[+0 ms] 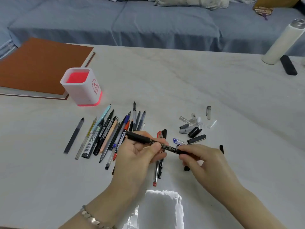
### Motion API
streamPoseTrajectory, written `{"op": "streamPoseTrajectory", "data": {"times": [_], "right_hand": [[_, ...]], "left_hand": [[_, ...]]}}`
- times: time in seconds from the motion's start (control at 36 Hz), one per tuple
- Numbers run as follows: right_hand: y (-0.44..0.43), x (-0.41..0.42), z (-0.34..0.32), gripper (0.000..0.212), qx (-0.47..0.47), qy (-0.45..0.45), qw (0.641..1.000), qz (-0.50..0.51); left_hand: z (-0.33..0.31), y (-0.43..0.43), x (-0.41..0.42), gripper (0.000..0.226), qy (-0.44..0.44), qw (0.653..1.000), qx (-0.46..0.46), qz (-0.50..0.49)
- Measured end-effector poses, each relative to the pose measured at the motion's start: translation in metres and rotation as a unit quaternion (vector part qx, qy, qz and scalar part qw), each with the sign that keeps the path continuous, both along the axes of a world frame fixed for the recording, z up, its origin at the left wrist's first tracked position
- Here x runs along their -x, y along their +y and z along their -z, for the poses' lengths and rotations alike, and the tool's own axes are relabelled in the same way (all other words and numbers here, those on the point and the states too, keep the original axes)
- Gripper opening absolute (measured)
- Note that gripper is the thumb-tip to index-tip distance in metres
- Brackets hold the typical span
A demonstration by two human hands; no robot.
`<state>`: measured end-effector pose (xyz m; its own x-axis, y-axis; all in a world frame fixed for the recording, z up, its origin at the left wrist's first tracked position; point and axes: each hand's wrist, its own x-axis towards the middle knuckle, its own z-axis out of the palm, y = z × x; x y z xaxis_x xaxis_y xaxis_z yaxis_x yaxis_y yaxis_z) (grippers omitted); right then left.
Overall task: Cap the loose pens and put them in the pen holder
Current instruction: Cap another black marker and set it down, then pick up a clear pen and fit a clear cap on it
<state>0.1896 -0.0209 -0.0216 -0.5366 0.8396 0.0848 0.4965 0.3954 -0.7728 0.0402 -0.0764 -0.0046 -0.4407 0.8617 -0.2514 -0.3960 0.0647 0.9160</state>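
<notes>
A black marker pen [145, 139] lies across both hands above the table. My left hand [140, 156] grips its middle. My right hand [203, 161] pinches its right end; a small black piece [186, 168] shows below those fingers. Several uncapped pens [107, 134] lie fanned out to the left of my hands. A red pen and a black pen [159, 169] lie under my left hand. Several loose caps [193, 129], clear, grey, black and blue, sit in a cluster to the right. The white and pink pen holder [82, 87] stands upright at the left with nothing visible inside it.
A brown book [38, 66] lies behind the holder at the left. A white cylinder bottle [282, 42] and a black case [288, 65] stand at the far right. A lone black cap [221, 148] lies right of my right hand. A blue sofa runs behind the table.
</notes>
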Motion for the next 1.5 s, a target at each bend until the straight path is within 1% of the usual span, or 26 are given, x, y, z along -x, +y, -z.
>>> {"op": "streamPoseTrajectory", "data": {"times": [0.06,0.11,0.17,0.19,0.25,0.28,0.31,0.36,0.42,0.44,0.5,0.56,0.58,0.64,0.69,0.81,0.94,1.0,1.06,1.11,1.17,1.22,1.25,1.33,1.44,1.5], "right_hand": [[-0.001,0.002,0.002,0.022,-0.011,-0.052,0.997,-0.049],[-0.002,0.004,0.006,0.022,-0.023,-0.078,0.994,-0.072],[0.000,0.004,0.010,0.018,-0.005,-0.090,0.994,-0.062],[0.002,0.003,0.012,0.016,0.010,-0.095,0.994,-0.048],[0.008,0.000,0.015,0.011,0.031,-0.100,0.994,-0.006],[0.011,-0.002,0.016,0.009,0.041,-0.093,0.995,0.019],[0.013,-0.005,0.017,0.010,0.052,-0.082,0.994,0.043],[0.016,-0.008,0.020,0.009,0.069,-0.073,0.992,0.071],[0.018,-0.007,0.022,0.007,0.068,-0.088,0.990,0.084],[0.018,-0.005,0.023,0.011,0.065,-0.103,0.989,0.086],[0.017,0.003,0.026,0.016,0.066,-0.145,0.984,0.078],[0.016,0.013,0.029,0.012,0.079,-0.167,0.981,0.064],[0.015,0.019,0.031,0.014,0.087,-0.167,0.980,0.058],[0.012,0.028,0.035,0.030,0.099,-0.168,0.979,0.052],[0.010,0.033,0.039,0.038,0.101,-0.173,0.978,0.048],[0.005,0.034,0.042,0.036,0.120,-0.171,0.977,0.030],[0.007,0.017,0.042,0.032,0.112,-0.167,0.979,0.028],[0.013,0.007,0.039,0.026,0.099,-0.167,0.980,0.036],[0.021,-0.002,0.035,0.020,0.089,-0.158,0.982,0.059],[0.033,-0.008,0.028,0.018,0.078,-0.151,0.982,0.082],[0.050,-0.011,0.023,0.021,0.035,-0.160,0.982,0.098],[0.073,-0.011,0.019,0.023,-0.005,-0.168,0.978,0.122],[0.086,-0.010,0.018,0.024,-0.015,-0.172,0.976,0.134],[0.119,-0.005,0.022,0.028,0.000,-0.201,0.967,0.159],[0.141,0.004,0.033,0.030,0.037,-0.290,0.941,0.173],[0.146,0.010,0.037,0.028,0.051,-0.318,0.928,0.187]], "left_hand": [[0.005,0.000,-0.002,0.019,0.035,0.999,0.016,0.032],[0.011,-0.001,-0.004,0.016,0.083,0.994,0.041,0.059],[0.019,-0.001,0.000,0.014,0.144,0.983,0.068,0.090],[0.023,-0.002,0.004,0.014,0.191,0.972,0.084,0.109],[0.030,-0.004,0.017,0.009,0.314,0.934,0.116,0.126],[0.032,-0.004,0.024,0.004,0.374,0.911,0.128,0.121],[0.034,-0.005,0.032,0.005,0.428,0.886,0.138,0.115],[0.038,-0.006,0.045,0.021,0.516,0.834,0.164,0.104],[0.042,-0.007,0.054,0.034,0.573,0.791,0.191,0.096],[0.045,-0.006,0.057,0.036,0.590,0.777,0.196,0.097],[0.048,-0.005,0.060,0.029,0.612,0.761,0.192,0.101],[0.050,-0.002,0.060,0.019,0.627,0.751,0.180,0.104],[0.051,-0.001,0.060,0.016,0.635,0.745,0.177,0.106],[0.054,0.004,0.059,0.016,0.650,0.728,0.182,0.117],[0.057,0.009,0.058,0.017,0.668,0.708,0.186,0.135],[0.058,0.016,0.054,0.016,0.708,0.659,0.186,0.171],[0.060,0.026,0.048,0.017,0.729,0.627,0.208,0.181],[0.058,0.030,0.046,0.016,0.714,0.637,0.221,0.188],[0.056,0.031,0.046,0.013,0.695,0.659,0.217,0.186],[0.053,0.030,0.047,0.015,0.668,0.693,0.201,0.181],[0.049,0.029,0.048,0.011,0.631,0.734,0.180,0.177],[0.044,0.026,0.048,0.009,0.605,0.760,0.161,0.173],[0.042,0.024,0.049,0.010,0.599,0.767,0.154,0.172],[0.039,0.019,0.051,0.012,0.579,0.785,0.143,0.167],[0.033,0.014,0.050,0.011,0.537,0.814,0.145,0.166],[0.029,0.012,0.049,0.011,0.513,0.827,0.154,0.172]]}}
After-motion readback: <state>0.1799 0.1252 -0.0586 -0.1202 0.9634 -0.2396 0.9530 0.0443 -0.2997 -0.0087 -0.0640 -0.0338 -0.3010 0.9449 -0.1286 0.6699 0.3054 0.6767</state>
